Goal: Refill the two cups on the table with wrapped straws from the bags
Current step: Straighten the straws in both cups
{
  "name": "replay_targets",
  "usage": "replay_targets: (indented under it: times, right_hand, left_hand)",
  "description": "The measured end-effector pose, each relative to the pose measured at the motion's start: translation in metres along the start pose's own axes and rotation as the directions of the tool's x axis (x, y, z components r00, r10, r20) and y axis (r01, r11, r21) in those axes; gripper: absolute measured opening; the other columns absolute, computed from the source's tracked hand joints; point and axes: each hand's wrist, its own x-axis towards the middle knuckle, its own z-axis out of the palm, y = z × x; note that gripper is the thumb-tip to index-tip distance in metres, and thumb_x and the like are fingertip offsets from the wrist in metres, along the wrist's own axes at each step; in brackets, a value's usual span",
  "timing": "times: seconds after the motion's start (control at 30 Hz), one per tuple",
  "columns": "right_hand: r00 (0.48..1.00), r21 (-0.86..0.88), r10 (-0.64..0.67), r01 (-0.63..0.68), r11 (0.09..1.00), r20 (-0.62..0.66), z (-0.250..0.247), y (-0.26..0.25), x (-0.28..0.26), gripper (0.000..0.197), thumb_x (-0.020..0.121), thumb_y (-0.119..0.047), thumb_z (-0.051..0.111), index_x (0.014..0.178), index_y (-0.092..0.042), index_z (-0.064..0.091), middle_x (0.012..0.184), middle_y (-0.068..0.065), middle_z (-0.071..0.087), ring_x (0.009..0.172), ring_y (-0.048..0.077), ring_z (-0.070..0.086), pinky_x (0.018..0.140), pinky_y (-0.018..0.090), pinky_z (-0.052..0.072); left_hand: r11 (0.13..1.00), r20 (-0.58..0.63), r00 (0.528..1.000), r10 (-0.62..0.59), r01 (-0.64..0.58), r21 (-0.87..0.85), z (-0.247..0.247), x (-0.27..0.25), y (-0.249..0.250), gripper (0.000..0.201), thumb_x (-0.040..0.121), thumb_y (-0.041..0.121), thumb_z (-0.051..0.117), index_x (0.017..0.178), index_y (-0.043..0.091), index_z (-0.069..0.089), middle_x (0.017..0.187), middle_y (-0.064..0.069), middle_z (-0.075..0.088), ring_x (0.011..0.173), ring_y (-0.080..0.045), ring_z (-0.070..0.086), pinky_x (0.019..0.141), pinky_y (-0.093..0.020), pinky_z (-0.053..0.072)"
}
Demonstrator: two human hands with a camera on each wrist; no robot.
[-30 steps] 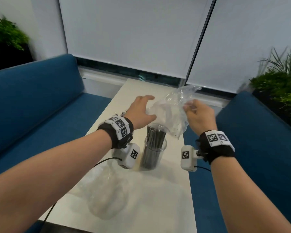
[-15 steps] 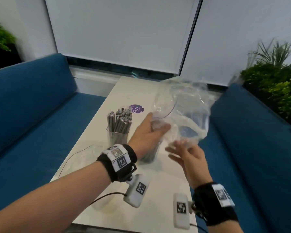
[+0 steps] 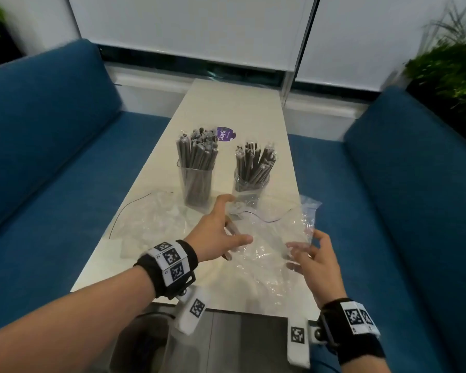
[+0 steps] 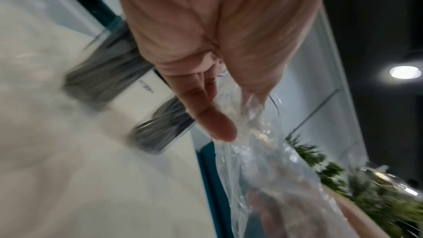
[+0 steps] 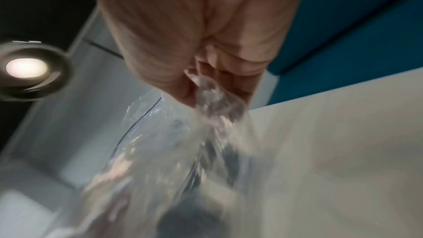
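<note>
two upright clear cups [image 3: 197, 187] packed with straws [image 3: 198, 150], clear bags [image 3: 275, 238] crumpled

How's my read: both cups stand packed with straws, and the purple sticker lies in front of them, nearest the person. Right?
Not quite. The left cup and right cup do stand packed with straws, but the purple sticker lies behind them, farther from the person; the head view shows it.

On table [image 3: 234, 103], left cup [image 3: 197, 184] beside right cup [image 3: 250, 181]; nearer, left bag [image 3: 148, 219], right bag [image 3: 275, 238].
</note>
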Motion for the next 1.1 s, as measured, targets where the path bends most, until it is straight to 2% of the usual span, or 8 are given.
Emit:
replay_targets:
  times: [0.13,0.27,0.37,0.6,0.7,0.83,0.97,1.1]
  right_hand:
    - [0.985,-0.357,0.174,-0.154,0.921,0.023,-0.001,0.034,0.019,0.053,0.096,-0.017,0.067,0.140,-0.026,0.039,0.113,0.003,0.070,0.095,0.023,0.073,0.090,0.045,0.060]
    - [0.971,-0.698,0.204,-0.061,0.714,0.124,0.007,0.046,0.029,0.060,0.100,-0.029,0.063,0.152,-0.026,0.032,0.132,0.006,0.061,0.117,0.026,0.063,0.103,0.040,0.049]
    - [0.936,-0.707,0.307,-0.098,0.700,0.175,-0.009,0.041,0.027,0.072,0.100,-0.043,0.061,0.160,-0.023,0.026,0.148,0.002,0.054,0.134,0.025,0.055,0.110,0.038,0.043]
    - [0.967,-0.605,-0.242,0.238,0.760,0.078,-0.031,-0.032,0.052,0.037,0.095,-0.026,0.072,0.131,-0.020,0.065,0.127,-0.003,0.066,0.109,0.016,0.066,0.086,0.019,0.047]
    - [0.940,-0.557,-0.254,0.341,0.758,0.229,-0.005,-0.065,0.101,0.077,0.085,-0.043,0.082,0.151,-0.026,0.046,0.143,-0.009,0.050,0.115,0.011,0.058,0.099,0.036,0.054]
    - [0.917,-0.545,-0.105,0.318,0.776,0.385,0.035,-0.098,0.158,0.136,0.067,-0.055,0.091,0.165,-0.026,0.001,0.169,-0.003,0.022,0.143,0.024,0.043,0.118,0.048,0.040]
    - [0.875,-0.476,-0.210,0.422,0.772,0.436,0.055,-0.116,0.186,0.084,0.092,-0.035,0.077,0.161,-0.027,0.029,0.152,0.001,0.053,0.114,0.019,0.059,0.106,0.038,0.048]
    - [0.825,-0.424,-0.304,0.519,0.743,0.477,0.052,-0.131,0.204,0.039,0.102,-0.019,0.063,0.140,-0.019,0.058,0.121,0.004,0.069,0.089,0.013,0.062,0.084,0.028,0.051]
  left_hand:
    - [0.947,0.015,0.994,-0.104,0.095,0.306,0.010,0.009,-0.027,0.058,0.092,0.050,0.071,0.140,0.031,0.044,0.099,-0.005,0.070,0.077,-0.025,0.076,0.070,-0.038,0.066]
    - [0.710,0.076,0.969,-0.237,0.120,0.694,0.021,0.018,-0.051,0.074,0.090,0.065,0.060,0.150,0.024,0.046,0.141,-0.006,0.056,0.126,-0.024,0.057,0.105,-0.041,0.049]
    - [0.697,0.061,0.974,-0.220,0.113,0.709,0.012,0.016,-0.047,0.091,0.086,0.075,0.056,0.159,0.027,0.030,0.155,-0.005,0.043,0.141,-0.026,0.045,0.111,-0.046,0.045]
    - [0.881,-0.122,0.985,0.118,-0.047,0.471,-0.027,0.030,0.013,0.054,0.096,0.046,0.065,0.143,0.022,0.052,0.117,0.005,0.054,0.094,-0.007,0.055,0.084,-0.024,0.044]
    - [0.923,-0.134,0.988,0.079,-0.022,0.384,-0.026,0.075,0.027,0.078,0.094,0.026,0.069,0.161,0.018,0.029,0.149,-0.006,0.046,0.123,-0.019,0.057,0.100,-0.029,0.047]
    - [0.948,-0.157,0.987,-0.023,0.071,0.310,-0.019,0.137,0.034,0.116,0.086,0.027,0.078,0.165,0.016,-0.006,0.170,-0.011,0.023,0.153,-0.030,0.033,0.123,-0.046,0.035]
    - [0.951,-0.160,0.985,-0.064,0.109,0.290,-0.014,0.167,0.041,0.129,0.079,0.030,0.083,0.163,0.024,-0.015,0.156,-0.015,0.049,0.137,-0.035,0.054,0.112,-0.051,0.047]
    - [0.956,-0.195,0.981,-0.005,0.062,0.288,-0.016,0.174,0.057,0.097,0.090,0.009,0.067,0.166,0.020,0.007,0.128,-0.013,0.065,0.114,-0.033,0.067,0.088,-0.034,0.053]
